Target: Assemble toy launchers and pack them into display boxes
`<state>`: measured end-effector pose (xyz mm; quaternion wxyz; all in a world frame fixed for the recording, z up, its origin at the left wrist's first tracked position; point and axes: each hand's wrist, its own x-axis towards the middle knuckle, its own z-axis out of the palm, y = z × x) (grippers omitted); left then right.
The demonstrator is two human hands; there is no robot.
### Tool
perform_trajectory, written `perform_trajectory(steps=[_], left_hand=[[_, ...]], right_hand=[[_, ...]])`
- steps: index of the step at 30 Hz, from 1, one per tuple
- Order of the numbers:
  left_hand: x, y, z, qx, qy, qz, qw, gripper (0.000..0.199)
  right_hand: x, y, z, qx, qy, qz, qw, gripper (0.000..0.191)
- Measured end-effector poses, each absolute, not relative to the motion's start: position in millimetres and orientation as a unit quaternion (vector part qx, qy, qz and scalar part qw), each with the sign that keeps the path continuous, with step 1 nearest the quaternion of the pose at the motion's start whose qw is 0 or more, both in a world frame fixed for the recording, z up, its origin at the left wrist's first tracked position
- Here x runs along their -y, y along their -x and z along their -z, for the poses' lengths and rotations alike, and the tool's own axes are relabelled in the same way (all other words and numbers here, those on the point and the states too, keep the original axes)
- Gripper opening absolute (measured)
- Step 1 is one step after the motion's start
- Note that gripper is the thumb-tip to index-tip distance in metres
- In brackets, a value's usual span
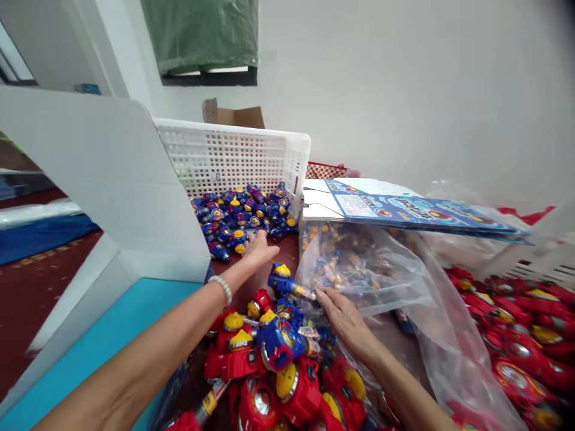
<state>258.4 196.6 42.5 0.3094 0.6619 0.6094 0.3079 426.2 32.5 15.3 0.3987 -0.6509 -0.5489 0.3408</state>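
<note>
Position: the right hand (341, 311) holds 1 toy (281, 282) above the table, at the upper edge of the near pile. The toy lies to the left of the right hand and nearer to the person than the left hand (257, 248). Its long axis runs slantwise: the blue body points up and to the left, and the tube end points down and to the right, at the right fingertips. The right hand is the nearer of the 2, being in contact with the toy; the left hand is apart from it.

Hand state: the right thumb and fingers pinch the tube end. The left hand is at the blue toys (242, 217) beside the crate (233, 129) wall, thumb set apart from the fingers. The left fingertips are partly hidden; whether they grip anything cannot be told.

Appearance: the toy has a blue body, a yellow domed part with a silvery ring, and a short tube with a printed band and a pale end. Below it, red toys (260, 402) are mixed with blue ones. A clear bag (404, 287) lies to the right of the right hand.
</note>
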Motion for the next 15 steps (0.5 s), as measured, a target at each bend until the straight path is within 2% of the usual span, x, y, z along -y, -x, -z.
perform_trajectory(steps=[5,9,15], left_hand=[[-249,-251,-21,-0.75,-0.596,-0.25,0.143,0.073],[-271,-244,-5,-0.781,-0.581,-0.213,0.084,0.086],[-290,-246,4,-0.811,-0.551,-0.177,0.084,0.076]], right_hand=[[-19,-428,-15,0.624,0.645,-0.224,0.379,0.037],[13,-443,-19,0.618,0.649,-0.25,0.367,0.034],[57,-515,1,0.549,0.735,-0.307,0.253,0.031]])
